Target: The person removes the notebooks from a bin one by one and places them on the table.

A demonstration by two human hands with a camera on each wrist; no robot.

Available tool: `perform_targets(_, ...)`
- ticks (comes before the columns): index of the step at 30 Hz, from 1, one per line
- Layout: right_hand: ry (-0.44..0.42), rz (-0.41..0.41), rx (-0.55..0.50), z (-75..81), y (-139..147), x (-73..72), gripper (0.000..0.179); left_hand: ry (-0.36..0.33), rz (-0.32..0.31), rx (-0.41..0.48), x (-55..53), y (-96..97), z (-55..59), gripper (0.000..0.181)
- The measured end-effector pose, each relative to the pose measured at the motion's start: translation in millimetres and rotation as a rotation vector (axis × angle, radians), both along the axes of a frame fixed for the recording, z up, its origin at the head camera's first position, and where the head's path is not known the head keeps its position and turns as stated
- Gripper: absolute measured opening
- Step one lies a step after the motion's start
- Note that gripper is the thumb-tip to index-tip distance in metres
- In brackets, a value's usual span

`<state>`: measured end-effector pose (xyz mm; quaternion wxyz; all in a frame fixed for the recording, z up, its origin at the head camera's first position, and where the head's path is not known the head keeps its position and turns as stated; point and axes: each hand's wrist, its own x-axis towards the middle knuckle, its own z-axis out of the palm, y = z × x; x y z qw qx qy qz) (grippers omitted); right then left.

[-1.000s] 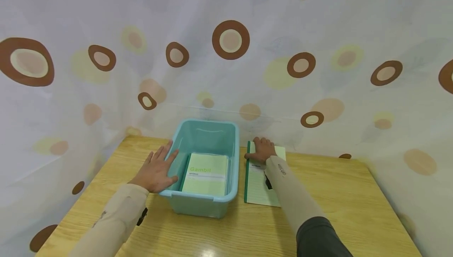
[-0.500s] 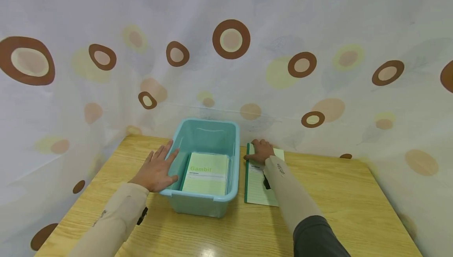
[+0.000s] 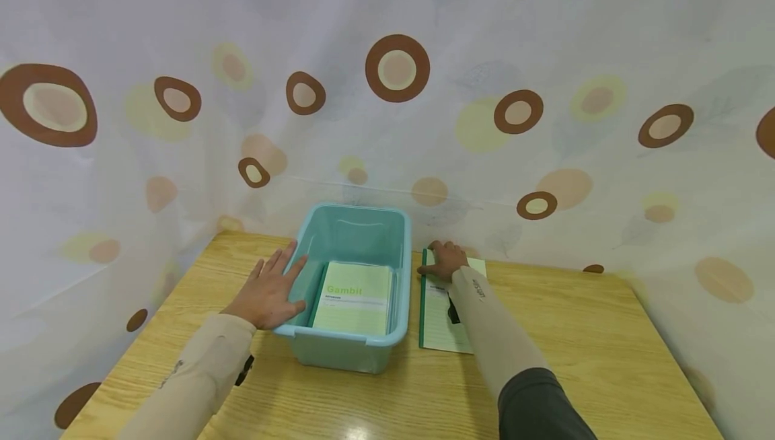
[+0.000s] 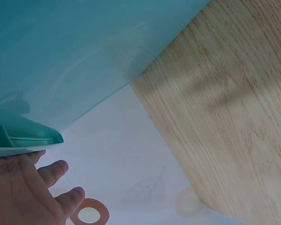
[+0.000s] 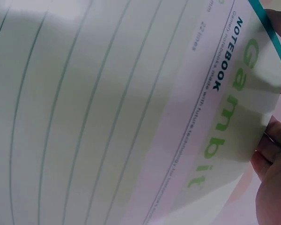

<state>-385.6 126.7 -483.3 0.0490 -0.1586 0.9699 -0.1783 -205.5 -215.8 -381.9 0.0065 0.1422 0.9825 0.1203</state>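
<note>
A pale green notebook (image 3: 442,325) with a dark green spine lies right of the bin on the table. My right hand (image 3: 447,262) grips it at the far end: in the right wrist view the thumb (image 5: 280,24) is at the spine, and curled fingers (image 5: 270,149) meet the top edge of the printed cover (image 5: 229,108). A light blue plastic bin (image 3: 336,352) stands left of it, holding a similar notebook (image 3: 354,299) that lies face up. Fingers spread and fairly straight, my left hand (image 3: 266,297) rests at the bin's left rim, partly under it in the left wrist view.
The wooden table (image 3: 593,352) ends against a white patterned curtain (image 3: 460,177) close behind the bin and the loose notebook. More curtain flanks the table on both sides.
My right hand and the far edge of the loose notebook have shifted slightly toward me and left. My left hand and the bin have stayed in place.
</note>
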Motion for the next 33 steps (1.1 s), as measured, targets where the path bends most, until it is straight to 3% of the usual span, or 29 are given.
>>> perform_targets(14, -0.098, -0.043, -0.058, -4.8, 1, 7.7, 0.063, -0.007, -0.009, -0.006, 0.2, 2.6, 0.9, 0.074)
perform_targets(25, -0.033, -0.049, -0.085, 4.7, -4, 13.9, 0.06, 0.0, -0.011, -0.018, 0.9, 2.4, 0.9, 0.074)
perform_targets(29, -0.001, -0.061, -0.192, 24.8, -11, 15.0, 0.057, 0.006, -0.012, -0.012, 1.6, 1.5, 0.2, 0.074)
perform_targets(33, -0.03, -0.072, -0.322, 60.1, -19, 19.8, 0.056, 0.012, -0.01, -0.009, 1.3, 0.3, 0.0, 0.074)
